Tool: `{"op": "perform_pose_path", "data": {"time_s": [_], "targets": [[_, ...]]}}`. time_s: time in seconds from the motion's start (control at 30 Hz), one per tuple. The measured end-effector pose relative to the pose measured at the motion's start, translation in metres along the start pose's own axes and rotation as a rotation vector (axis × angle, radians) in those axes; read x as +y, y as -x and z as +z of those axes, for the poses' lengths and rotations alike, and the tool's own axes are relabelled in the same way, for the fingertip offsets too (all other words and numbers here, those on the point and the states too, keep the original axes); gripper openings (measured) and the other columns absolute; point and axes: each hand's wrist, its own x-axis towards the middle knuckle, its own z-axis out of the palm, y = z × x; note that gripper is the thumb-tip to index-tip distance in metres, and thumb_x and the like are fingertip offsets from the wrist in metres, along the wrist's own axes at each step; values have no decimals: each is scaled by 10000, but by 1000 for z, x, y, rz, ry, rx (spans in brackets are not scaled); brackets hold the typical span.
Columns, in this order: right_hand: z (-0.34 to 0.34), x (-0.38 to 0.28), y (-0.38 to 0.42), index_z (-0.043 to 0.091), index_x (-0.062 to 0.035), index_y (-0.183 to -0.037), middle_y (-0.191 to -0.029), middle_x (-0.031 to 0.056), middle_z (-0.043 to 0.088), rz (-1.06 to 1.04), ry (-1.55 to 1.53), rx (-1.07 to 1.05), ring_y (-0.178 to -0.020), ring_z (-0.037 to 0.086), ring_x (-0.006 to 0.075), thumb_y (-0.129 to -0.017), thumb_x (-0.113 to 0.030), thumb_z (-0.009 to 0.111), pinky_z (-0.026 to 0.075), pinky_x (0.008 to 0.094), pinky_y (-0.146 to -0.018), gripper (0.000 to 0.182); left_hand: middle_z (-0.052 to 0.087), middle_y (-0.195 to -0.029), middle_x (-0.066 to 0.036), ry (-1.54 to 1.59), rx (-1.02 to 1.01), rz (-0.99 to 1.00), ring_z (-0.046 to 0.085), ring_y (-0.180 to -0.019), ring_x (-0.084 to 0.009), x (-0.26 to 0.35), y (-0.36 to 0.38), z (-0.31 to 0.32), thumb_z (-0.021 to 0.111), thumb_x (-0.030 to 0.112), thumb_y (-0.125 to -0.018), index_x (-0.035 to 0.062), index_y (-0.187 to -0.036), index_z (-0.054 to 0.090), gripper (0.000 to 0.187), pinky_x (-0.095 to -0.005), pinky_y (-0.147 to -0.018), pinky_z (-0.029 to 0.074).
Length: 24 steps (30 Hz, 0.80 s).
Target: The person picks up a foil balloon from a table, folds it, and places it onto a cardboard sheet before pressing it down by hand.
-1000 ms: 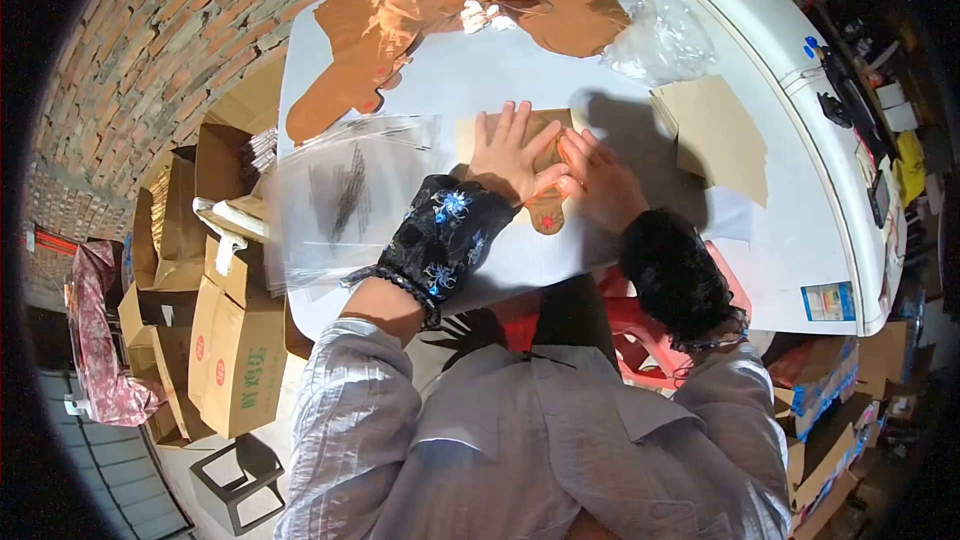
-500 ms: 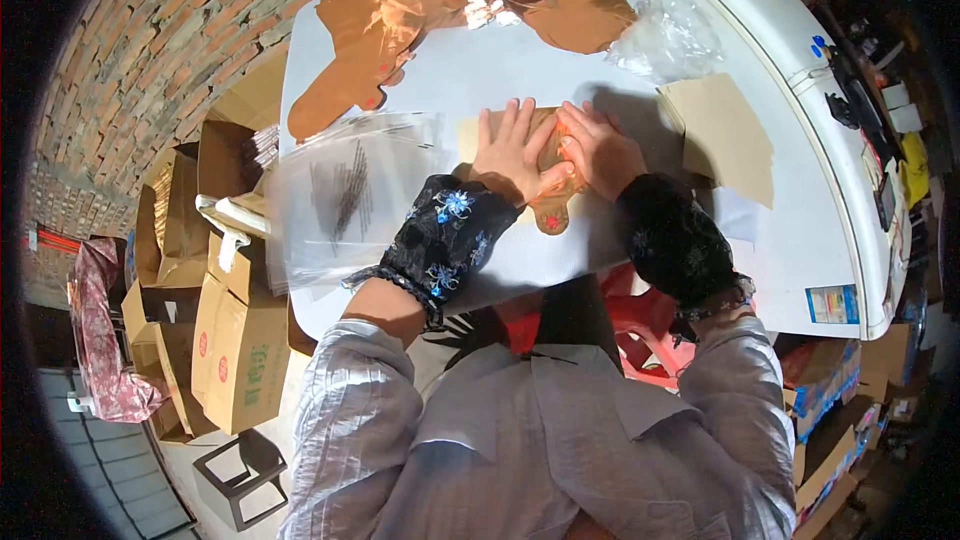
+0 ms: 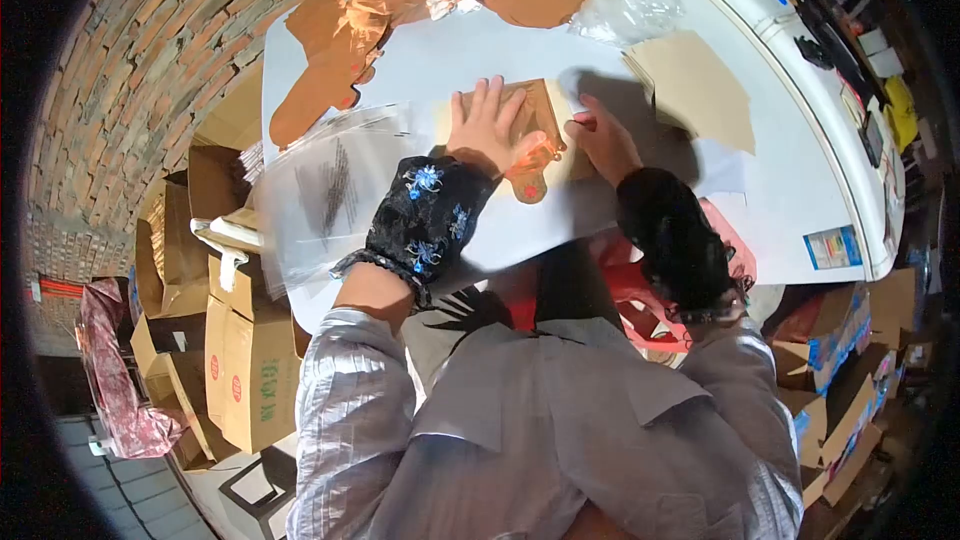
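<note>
My left hand (image 3: 485, 125) lies flat with its fingers spread, pressing on a shiny brown sheet-like piece (image 3: 539, 105). A rounded tab with a red mark (image 3: 530, 190) sticks out below the palm at the near end of that piece. Pale card (image 3: 443, 125) shows at the left side beneath the hand. Just right of the piece is my right hand (image 3: 606, 143), apart from the left one. Its fingers are bent in toward the thumb, and what they hold, if anything, is hidden. Both wrists have black lace cuffs.
Larger brown shiny pieces (image 3: 320, 65) lie along the table's far left. Clear plastic bags (image 3: 630, 0) lie at the back, beige card sheets (image 3: 695, 90) on the right. Transparent sleeves (image 3: 335, 175) are stacked at left. Cardboard boxes (image 3: 255, 370) stand beside the white table (image 3: 480, 230).
My right hand has come off the brown piece beside my left hand, and its fingers have bent inward. The left hand stays flat on the piece. The whole view has shifted slightly.
</note>
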Motion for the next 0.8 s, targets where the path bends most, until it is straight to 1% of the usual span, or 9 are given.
{"op": "perform_pose_path", "data": {"time_s": [0.03,0.13,0.33,0.43,0.5,0.57,0.63,0.7,0.8], "targets": [[-1,-2,-2,554,11,-1205,-925,238,646,79,-74,-15,-839,648,362,-858,-227,580,503,425,-761,422,211,-1584,-209,-5,0,5,172,-1474,-381,-1,0,0,372,716,-905,174,-1503,332,807,-625,-1152,102],[4,25,-19,578,29,-1100,-904,249,632,-60,-90,-94,-805,627,382,-812,-201,590,488,440,-725,369,196,-1590,-207,8,-34,4,163,-1478,-377,-1,-2,-2,364,728,-899,220,-1518,298,803,-625,-1152,97],[0,39,-14,529,25,-906,-861,256,597,-78,147,-96,-780,597,368,-809,-178,577,472,447,-723,230,166,-1592,-224,27,-77,-7,129,-1483,-389,-1,-5,-2,347,725,-905,258,-1529,269,783,-640,-1144,86],[-30,51,0,532,0,-969,-835,82,569,33,190,-214,-812,545,170,-850,-150,609,466,317,-760,207,173,-1590,-224,-8,-87,1,138,-1480,-391,0,-5,-2,350,730,-901,251,-1527,276,792,-641,-1142,88],[-66,64,17,545,-7,-1022,-884,65,586,-2,158,-235,-826,551,147,-870,-140,586,469,305,-750,206,180,-1588,-224,10,-75,5,145,-1478,-391,1,-5,-3,357,733,-898,238,-1517,297,795,-641,-1141,88],[-105,33,51,562,-18,-1068,-926,42,604,255,-169,-258,-843,561,121,-894,-120,572,472,279,-749,202,180,-1588,-222,24,-42,10,148,-1476,-391,-1,-4,-1,366,735,-895,218,-1500,324,796,-642,-1140,90],[-141,44,70,566,-27,-1106,-975,47,624,294,-148,-170,-873,581,105,-906,-122,583,467,242,-752,222,171,-1590,-220,32,9,22,149,-1476,-389,-1,-3,3,376,734,-893,191,-1477,359,797,-644,-1137,94],[-171,40,94,564,-47,-1109,-992,49,644,486,-476,27,-871,608,94,-919,-125,576,476,217,-724,206,178,-1586,-214,-1,34,16,147,-1477,-386,-1,-2,4,388,721,-899,159,-1436,393,777,-644,-1138,97],[-211,51,109,557,-63,-1125,-996,43,658,487,-464,3,-852,632,93,-938,-132,554,504,221,-716,199,205,-1571,-202,-28,53,25,148,-1476,-380,2,-2,4,407,699,-908,128,-1381,432,743,-647,-1136,111]]}}
